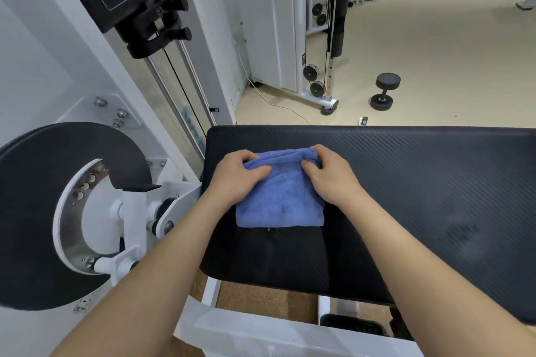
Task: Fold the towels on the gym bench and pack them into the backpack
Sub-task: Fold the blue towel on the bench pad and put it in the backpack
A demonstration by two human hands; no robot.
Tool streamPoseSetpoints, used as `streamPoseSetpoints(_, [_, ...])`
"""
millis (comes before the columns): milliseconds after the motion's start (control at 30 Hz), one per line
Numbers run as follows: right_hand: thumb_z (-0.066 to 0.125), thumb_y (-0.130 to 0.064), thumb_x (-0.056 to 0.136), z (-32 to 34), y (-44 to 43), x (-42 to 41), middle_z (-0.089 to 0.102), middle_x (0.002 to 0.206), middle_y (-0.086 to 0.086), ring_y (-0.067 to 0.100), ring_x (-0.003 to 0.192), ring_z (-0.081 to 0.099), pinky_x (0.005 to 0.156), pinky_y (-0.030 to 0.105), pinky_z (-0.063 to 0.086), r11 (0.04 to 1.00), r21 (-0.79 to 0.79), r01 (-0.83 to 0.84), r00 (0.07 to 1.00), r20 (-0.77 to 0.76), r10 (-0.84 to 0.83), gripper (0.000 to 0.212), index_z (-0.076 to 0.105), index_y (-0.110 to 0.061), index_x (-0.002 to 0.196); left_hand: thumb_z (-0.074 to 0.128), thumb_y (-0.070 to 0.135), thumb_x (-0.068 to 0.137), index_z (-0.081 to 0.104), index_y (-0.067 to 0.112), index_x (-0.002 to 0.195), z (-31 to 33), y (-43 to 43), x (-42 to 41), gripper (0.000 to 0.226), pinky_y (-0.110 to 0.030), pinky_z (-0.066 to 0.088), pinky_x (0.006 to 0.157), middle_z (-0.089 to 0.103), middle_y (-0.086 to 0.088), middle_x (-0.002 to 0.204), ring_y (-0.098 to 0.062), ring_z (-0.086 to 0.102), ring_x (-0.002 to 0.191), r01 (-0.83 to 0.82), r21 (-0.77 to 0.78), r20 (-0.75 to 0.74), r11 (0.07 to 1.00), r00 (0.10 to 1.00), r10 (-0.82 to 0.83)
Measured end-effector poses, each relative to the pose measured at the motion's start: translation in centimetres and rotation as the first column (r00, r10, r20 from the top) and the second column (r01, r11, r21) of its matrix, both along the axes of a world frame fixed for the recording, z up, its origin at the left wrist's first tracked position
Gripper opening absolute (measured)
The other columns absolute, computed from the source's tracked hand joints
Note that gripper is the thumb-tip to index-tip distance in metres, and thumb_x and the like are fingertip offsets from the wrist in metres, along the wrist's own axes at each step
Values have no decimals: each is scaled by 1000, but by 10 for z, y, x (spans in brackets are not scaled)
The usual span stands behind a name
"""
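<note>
The desk point(406, 182) runs off the right edge of the frame, and no backpack is in view. A folded blue towel point(280, 197) lies at frame centre on the desk's left part. The left hand point(236, 180) and right hand point(333, 177) each pinch its far edge, fingers curled into the cloth.

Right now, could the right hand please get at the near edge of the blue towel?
Probably yes: the right hand grips the blue towel at its far edge, and nothing lies on the towel's near part on the gym bench.
</note>
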State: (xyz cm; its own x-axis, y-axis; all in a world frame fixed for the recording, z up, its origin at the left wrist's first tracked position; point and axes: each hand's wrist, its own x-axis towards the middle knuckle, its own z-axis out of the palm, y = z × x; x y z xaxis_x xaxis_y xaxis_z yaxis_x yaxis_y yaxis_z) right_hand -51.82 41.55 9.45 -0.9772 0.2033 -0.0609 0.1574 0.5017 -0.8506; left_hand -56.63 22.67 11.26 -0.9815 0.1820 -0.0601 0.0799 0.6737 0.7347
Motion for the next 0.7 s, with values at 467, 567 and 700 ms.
streamPoseSetpoints(467, [43,-38,97,1,-8,0,62,81,-5,19,72,59,61,35,46,964,258,59,998,-38,-51,14,47,-25,100,60,30,92,66,20,107,-21,4,-1,19,-24,36,76,59,4,95,-11,53,87,-156,-144,-285,977,952,110])
streamPoseSetpoints(567, [42,-38,98,1,-7,2,59,84,-3,20,71,56,60,34,42,921,380,83,995,-90,-53,16,47,-24,105,59,31,93,67,21,106,-21,2,-3,19,-25,38,76,62,4,96,-12,55,88,-150,-147,-286,978,953,103])
streamPoseSetpoints(700, [45,-37,98,-3,-9,2,48,101,0,18,74,48,59,31,36,888,442,129,986,-156,-66,22,52,-20,110,58,35,93,68,23,105,-21,0,-9,20,-33,47,81,67,4,98,-16,61,93,-139,-153,-279,978,956,92])
